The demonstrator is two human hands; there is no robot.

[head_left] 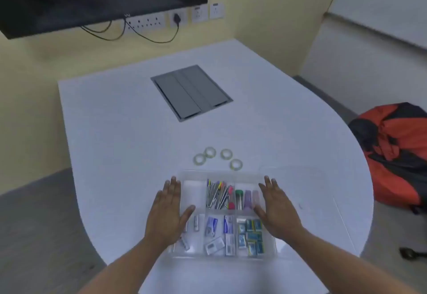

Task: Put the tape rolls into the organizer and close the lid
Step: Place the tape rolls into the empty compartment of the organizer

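Note:
Several clear tape rolls lie flat on the white table just beyond the organizer: one (199, 159), one (210, 152), one (226, 154) and one (236, 164). The clear plastic organizer (221, 174) sits open near the table's front edge, its compartments holding pens, small boxes and clips; the far left compartment looks empty. A clear lid (298, 185) lies flat to the organizer's right. My left hand (169, 210) rests flat against the organizer's left side, fingers spread. My right hand (276, 208) rests flat on its right side. Neither hand holds anything.
A grey cable hatch (191, 91) is set into the table's middle. A dark screen (92, 0) hangs on the wall, with sockets and cables below it. An orange and black bag (395, 153) lies on the floor to the right.

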